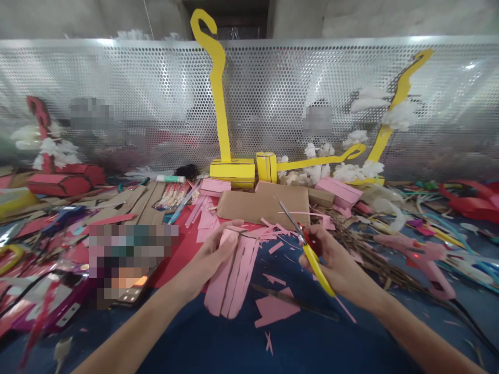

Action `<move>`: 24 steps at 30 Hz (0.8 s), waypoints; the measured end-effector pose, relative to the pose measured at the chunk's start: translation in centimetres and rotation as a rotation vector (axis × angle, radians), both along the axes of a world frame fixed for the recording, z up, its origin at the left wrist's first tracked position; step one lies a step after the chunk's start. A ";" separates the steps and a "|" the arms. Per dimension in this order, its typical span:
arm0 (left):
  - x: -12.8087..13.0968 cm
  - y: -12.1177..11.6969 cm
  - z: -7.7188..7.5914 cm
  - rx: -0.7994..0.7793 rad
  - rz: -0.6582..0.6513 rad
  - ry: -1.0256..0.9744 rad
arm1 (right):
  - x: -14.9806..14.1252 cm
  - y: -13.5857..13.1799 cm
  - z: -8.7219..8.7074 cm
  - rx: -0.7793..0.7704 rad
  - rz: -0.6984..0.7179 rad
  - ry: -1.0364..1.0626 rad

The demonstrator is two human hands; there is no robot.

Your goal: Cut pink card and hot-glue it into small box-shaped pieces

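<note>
My left hand [212,253] is closed around a pink paper-covered box [233,280] with dark seams along its length, tilted over the blue table. In my right hand [330,255] is a pair of scissors [318,270] with yellow and red on the handles. The blades point up and away to the left, apart from the pink box, and look nearly closed. Below the hands lie a pink paper scrap [277,307] and a dark thin blade-like strip [296,301]. Narrow pink offcuts [276,248] are scattered between the hands.
Brown cardboard [268,200] lies ahead, with a yellow box and hook-shaped stem [220,119] standing behind it. To the right rest a pink glue gun [417,254] and twigs [384,265]. Red paper [171,265] lies left. A perforated metal panel [265,104] closes off the back.
</note>
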State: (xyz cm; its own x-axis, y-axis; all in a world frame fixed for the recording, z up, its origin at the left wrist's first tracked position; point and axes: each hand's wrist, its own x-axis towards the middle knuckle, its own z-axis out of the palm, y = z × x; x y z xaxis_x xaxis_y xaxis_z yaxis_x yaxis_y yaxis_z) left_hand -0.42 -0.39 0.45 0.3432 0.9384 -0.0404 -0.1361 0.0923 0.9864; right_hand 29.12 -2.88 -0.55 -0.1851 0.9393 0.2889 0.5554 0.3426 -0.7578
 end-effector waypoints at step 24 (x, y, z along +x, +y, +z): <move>-0.4 0.4 -0.2 0.215 0.037 0.007 | -0.3 0.1 -0.1 0.113 -0.079 -0.021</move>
